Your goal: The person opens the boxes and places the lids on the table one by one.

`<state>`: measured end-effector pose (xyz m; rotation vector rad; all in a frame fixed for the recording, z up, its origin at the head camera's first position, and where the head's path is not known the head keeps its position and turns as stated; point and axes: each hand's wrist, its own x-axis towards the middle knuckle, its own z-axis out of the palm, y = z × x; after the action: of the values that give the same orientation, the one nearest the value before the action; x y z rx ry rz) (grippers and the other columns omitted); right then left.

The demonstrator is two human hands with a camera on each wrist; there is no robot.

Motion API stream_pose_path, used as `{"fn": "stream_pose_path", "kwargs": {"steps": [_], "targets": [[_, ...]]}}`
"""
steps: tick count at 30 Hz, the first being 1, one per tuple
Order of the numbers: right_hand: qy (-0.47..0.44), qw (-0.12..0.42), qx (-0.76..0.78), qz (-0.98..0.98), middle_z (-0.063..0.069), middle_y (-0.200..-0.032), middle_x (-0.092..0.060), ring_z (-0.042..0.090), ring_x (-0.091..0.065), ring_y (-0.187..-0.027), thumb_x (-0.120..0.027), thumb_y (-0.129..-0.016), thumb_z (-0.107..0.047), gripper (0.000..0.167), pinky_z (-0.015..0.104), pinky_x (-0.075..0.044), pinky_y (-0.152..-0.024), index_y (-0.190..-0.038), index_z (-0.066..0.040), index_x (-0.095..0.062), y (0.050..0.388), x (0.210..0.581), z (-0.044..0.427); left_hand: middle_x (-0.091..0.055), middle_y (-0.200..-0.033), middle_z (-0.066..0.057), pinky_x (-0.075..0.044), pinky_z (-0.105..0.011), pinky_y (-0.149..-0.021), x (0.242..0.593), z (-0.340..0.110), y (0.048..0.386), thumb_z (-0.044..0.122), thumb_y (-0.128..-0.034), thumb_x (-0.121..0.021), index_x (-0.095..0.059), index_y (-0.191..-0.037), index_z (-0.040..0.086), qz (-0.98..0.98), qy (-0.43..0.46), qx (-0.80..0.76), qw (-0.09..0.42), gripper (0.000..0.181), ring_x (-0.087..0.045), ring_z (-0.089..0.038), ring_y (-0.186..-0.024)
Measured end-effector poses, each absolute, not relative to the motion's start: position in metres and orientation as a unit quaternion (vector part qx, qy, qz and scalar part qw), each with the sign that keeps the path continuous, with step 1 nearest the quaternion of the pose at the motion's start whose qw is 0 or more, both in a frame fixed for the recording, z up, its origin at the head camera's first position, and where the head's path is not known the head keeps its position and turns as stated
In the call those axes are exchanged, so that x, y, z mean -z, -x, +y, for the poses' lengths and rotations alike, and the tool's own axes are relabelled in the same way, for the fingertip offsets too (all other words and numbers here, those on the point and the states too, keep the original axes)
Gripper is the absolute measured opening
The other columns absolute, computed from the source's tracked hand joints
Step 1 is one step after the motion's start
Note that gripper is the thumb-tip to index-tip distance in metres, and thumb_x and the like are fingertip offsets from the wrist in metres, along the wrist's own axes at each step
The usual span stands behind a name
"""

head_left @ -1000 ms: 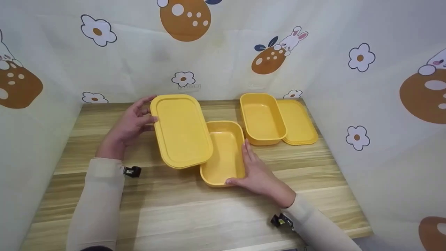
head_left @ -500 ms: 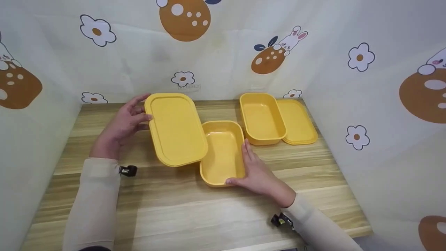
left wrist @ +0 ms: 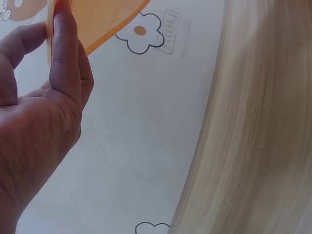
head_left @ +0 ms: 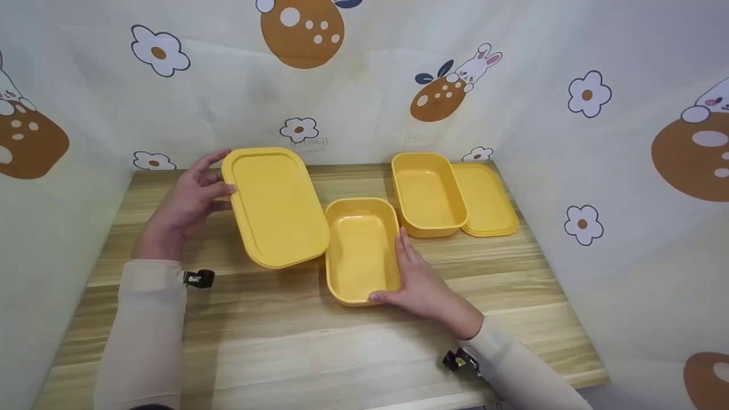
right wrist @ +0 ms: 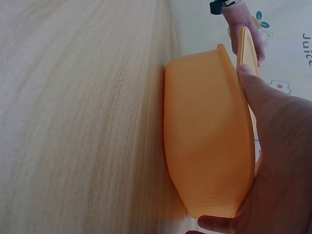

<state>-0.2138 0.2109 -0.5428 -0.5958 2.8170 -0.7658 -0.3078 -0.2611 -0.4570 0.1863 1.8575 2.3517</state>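
My left hand (head_left: 185, 202) pinches the left edge of a yellow rectangular lid (head_left: 276, 208) between thumb and fingers. Held above the table, the lid tilts, and its right edge lies beside the left rim of a yellow food container (head_left: 363, 256). The left wrist view has the lid edge-on, with fingers (left wrist: 66, 53) on its near side. My right hand (head_left: 424, 287) holds the container at its near right corner, thumb over the near rim and fingers along the right wall. In the right wrist view the container (right wrist: 209, 131) sits on the table.
Behind and to the right stands a second yellow container (head_left: 430, 196), uncovered. Another yellow lid (head_left: 491, 202) lies against its right side. A patterned cloth (head_left: 364, 97) walls in the wooden table (head_left: 319, 353) at the back and both sides.
My left hand has carried the lid leftward and slightly back, off the container's left part, baring more of its inside. The right hand and the container have stayed put.
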Motion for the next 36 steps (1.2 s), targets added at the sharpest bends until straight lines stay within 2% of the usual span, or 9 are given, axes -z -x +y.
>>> {"fn": "stream_pose_path", "kwargs": {"steps": [12,20,30,36], "targets": [[0.198,0.086,0.249,0.944,0.019,-0.183,0.007,0.042,-0.012,-0.167,-0.081,-0.083,-0.081,0.147,0.057,-0.024,-0.132,-0.175,0.002,-0.001,0.215,0.544,0.211,-0.073,-0.120,-0.012,-0.067,-0.040,-0.080,0.455,-0.274,0.308,-0.012,-0.1010,-0.071,-0.034,-0.171,0.009,0.626,-0.054,-0.776,0.056,0.082,-0.078,-0.023,-0.094],[0.195,0.097,0.249,0.944,0.017,-0.182,0.011,0.039,-0.007,-0.168,-0.079,-0.083,-0.083,0.148,0.055,-0.021,-0.133,-0.175,0.000,0.003,0.215,0.543,0.211,-0.068,-0.121,-0.012,-0.067,-0.039,-0.079,0.454,-0.279,0.309,-0.010,-0.1005,-0.073,-0.038,-0.170,0.012,0.640,-0.041,-0.766,0.050,0.081,-0.076,-0.022,-0.095],[0.191,0.092,0.247,0.945,0.015,-0.183,0.011,0.044,-0.015,-0.166,-0.079,-0.082,-0.084,0.148,0.058,-0.027,-0.130,-0.175,-0.001,0.001,0.215,0.546,0.212,-0.067,-0.122,-0.011,-0.067,-0.038,-0.078,0.450,-0.286,0.307,-0.009,-0.1010,-0.073,-0.041,-0.168,0.015,0.650,-0.034,-0.759,0.037,0.078,-0.076,-0.022,-0.099],[0.189,0.094,0.250,0.945,0.014,-0.183,0.012,0.045,-0.015,-0.166,-0.079,-0.082,-0.084,0.148,0.059,-0.026,-0.130,-0.176,-0.002,0.002,0.215,0.547,0.212,-0.067,-0.122,-0.009,-0.067,-0.037,-0.078,0.448,-0.290,0.306,-0.008,-0.1012,-0.073,-0.043,-0.168,0.017,0.659,-0.023,-0.751,0.028,0.077,-0.077,-0.020,-0.100]]}}
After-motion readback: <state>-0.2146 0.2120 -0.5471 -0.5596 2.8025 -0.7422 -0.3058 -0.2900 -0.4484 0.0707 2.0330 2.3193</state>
